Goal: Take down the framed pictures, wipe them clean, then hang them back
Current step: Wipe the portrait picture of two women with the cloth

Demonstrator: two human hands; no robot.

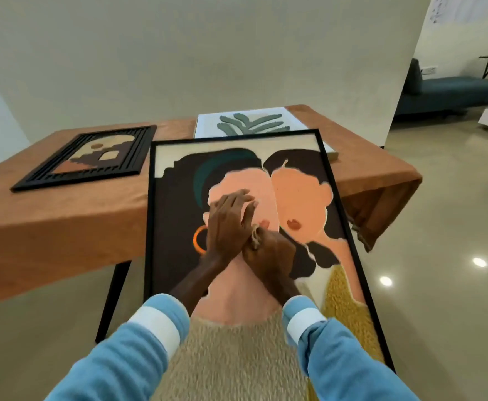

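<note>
Tufting looks soft, yet the large framed picture (300, 198) leaning off the bench (63, 221) seems stiff and bulky, best gripped by its 2 long sides; left hand (228, 221) lies flat on it, right hand (271, 253) clutches a beige scrap (255, 240).

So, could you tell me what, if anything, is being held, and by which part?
The right hand grips a beige twine-like bundle, mostly hidden in its fist; the part cannot be told. The left hand holds nothing.
</note>
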